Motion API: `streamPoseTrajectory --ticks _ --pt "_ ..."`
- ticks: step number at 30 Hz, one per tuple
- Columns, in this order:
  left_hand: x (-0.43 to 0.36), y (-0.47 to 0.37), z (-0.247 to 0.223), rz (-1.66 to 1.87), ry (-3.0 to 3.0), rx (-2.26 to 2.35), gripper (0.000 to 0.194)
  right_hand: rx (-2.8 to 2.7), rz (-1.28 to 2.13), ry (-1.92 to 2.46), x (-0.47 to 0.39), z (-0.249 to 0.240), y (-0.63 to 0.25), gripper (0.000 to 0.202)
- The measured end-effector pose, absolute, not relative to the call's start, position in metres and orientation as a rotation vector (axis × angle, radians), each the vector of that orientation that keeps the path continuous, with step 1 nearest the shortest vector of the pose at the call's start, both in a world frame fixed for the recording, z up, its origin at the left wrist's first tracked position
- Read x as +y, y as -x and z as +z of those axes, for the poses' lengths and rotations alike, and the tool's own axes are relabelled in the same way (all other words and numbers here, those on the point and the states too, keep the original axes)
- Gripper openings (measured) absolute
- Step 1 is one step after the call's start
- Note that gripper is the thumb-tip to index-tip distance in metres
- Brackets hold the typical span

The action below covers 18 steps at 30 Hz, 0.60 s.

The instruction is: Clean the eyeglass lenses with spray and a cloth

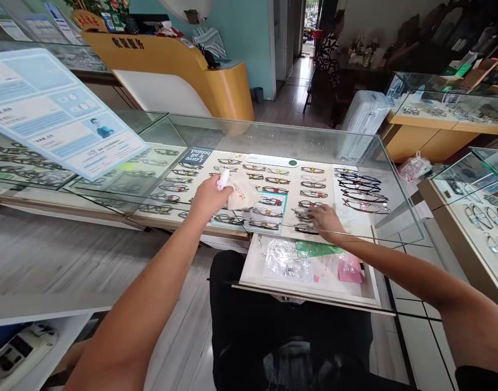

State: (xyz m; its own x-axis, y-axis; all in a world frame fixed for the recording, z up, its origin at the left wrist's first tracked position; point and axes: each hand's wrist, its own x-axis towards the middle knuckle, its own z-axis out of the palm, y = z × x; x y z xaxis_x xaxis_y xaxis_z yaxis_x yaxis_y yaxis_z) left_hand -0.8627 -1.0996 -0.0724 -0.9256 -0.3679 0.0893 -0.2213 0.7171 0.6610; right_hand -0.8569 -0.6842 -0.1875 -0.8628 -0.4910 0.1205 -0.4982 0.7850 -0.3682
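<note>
Glass display case (295,184): eyeglasses (313,193) in rows, some apparently on teal-edged sheet (283,210); dark lettered card (199,156).

Decent light over the glass display case (273,125): bright, fairly even. Doorway (310,27) far behind the case is blown out, throws glare on the floor (303,69) this side of it. Wall (383,21) behind the case's right end sinks into shadow. Plastic bag (283,259) below the case's near edge sparkles hard. Right hand (327,220) above the case: slight motion blur, eyeglasses (302,213) there smeared too. Wide-lens stretch toward the borders.
</note>
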Motion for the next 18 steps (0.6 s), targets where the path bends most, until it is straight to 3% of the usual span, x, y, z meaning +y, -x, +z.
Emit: streamPoseTrajectory --ticks 4,7,12,18 --pt "-1.117 0.829 -0.075 -0.622 -0.412 -2.788 0.021 -2.909 0.803 -1.195 -0.694 -0.175 0.803 0.042" --pt "-1.122 0.824 -0.072 -0.538 -0.395 -2.632 0.026 -2.883 0.947 -1.341 -0.700 -0.158 0.779 0.043" --pt "-1.097 0.869 -0.065 -1.039 -0.151 -2.331 0.042 -2.820 1.065 -1.406 -0.709 -0.123 0.759 0.041" --pt "-1.048 0.927 -0.085 -1.413 -0.023 -2.132 0.037 -2.747 1.183 -1.402 -0.705 -0.069 0.726 0.039"
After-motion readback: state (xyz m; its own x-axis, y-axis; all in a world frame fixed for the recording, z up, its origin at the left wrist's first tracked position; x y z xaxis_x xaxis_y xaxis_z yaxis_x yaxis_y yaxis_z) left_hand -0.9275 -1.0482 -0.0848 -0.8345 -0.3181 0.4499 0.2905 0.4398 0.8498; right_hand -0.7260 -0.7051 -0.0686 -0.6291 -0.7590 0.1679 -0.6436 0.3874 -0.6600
